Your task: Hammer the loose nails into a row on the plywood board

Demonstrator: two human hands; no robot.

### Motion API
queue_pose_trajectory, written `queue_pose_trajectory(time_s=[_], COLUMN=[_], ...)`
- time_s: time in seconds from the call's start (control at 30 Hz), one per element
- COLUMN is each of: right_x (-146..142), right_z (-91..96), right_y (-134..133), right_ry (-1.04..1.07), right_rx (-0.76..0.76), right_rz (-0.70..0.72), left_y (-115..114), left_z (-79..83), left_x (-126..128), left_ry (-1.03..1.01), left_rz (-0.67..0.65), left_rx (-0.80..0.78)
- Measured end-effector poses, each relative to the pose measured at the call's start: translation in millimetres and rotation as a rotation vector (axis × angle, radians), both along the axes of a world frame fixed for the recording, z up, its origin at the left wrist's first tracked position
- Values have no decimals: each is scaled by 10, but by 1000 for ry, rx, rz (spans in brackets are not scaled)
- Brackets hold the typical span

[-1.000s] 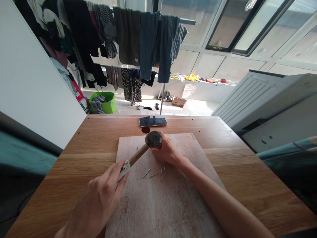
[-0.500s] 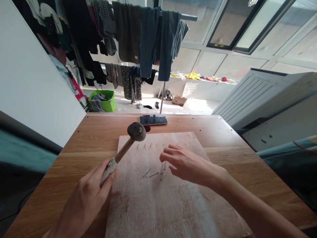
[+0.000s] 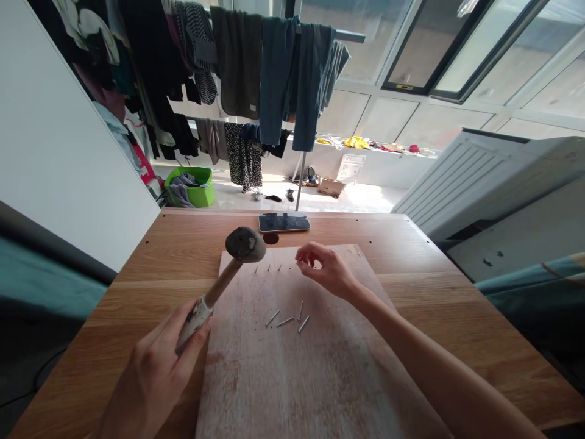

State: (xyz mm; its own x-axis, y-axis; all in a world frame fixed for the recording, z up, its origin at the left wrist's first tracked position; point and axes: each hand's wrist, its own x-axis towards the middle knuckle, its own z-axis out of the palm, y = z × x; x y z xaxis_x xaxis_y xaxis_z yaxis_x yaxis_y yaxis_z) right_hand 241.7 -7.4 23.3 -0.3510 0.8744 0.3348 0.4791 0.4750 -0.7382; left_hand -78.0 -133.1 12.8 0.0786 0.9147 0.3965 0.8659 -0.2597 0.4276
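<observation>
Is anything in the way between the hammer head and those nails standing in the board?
Nothing visible. The hammer head hangs raised by the left end of the standing nails; the right hand pinches at the row's right end, off to the side; loose nails lie nearer.

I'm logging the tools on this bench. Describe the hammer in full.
The hammer has a dark grey, rounded, scuffed head on a straight pale wooden handle whose lower end is smeared with white. The left hand grips that lower end, fingers wrapped round it; nothing else visibly touches it. It slants up and away from the person, head raised over the far left corner of the worn board, just left of a row of nails standing in the board.
</observation>
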Motion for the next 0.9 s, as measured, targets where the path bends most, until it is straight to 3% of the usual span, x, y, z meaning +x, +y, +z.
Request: queue_pose_trajectory(time_s=[0.2, 0.53, 0.8, 0.9], right_x=[-131, -157, -139, -140], right_z=[-179, -223, -260, -291], right_y=[19, -4, -15, -4], right_ry=[-35, -30, -66, -77], right_rx=[-27, -80, -78, -56], right_rz=[-7, -54, -127, -127], left_y=[20, 110, 200, 193], left_z=[-16, 64, 96, 75], left_x=[52, 249, 498, 518], left_ry=[-5, -32, 125, 130], left_rz=[6, -78, -132, -126], left_rx=[-34, -74, -220, -209])
